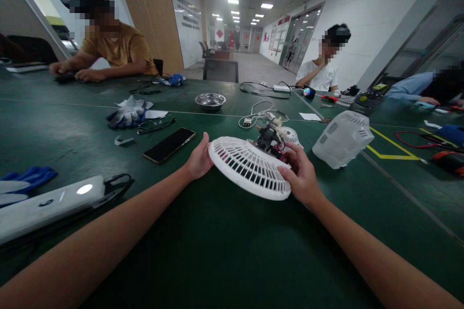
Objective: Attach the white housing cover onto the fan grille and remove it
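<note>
I hold a white slotted fan grille (250, 166) above the green table (217, 241), tilted toward me. My left hand (198, 160) grips its left rim, fingers curled round the edge. My right hand (301, 174) grips its right rim. A bare fan motor with red and black wires (270, 139) sits on the grille's far side. Behind it lies another white fan part (292, 136). A white fan housing (342, 137) lies on its side to the right.
A black phone (169, 145), grey gloves (126, 113), a steel bowl (210, 101), a white cable (255, 115) and a white power bank (47, 205) lie on the table. Three other people sit at the far side and right. Yellow tape (391, 147) marks the right.
</note>
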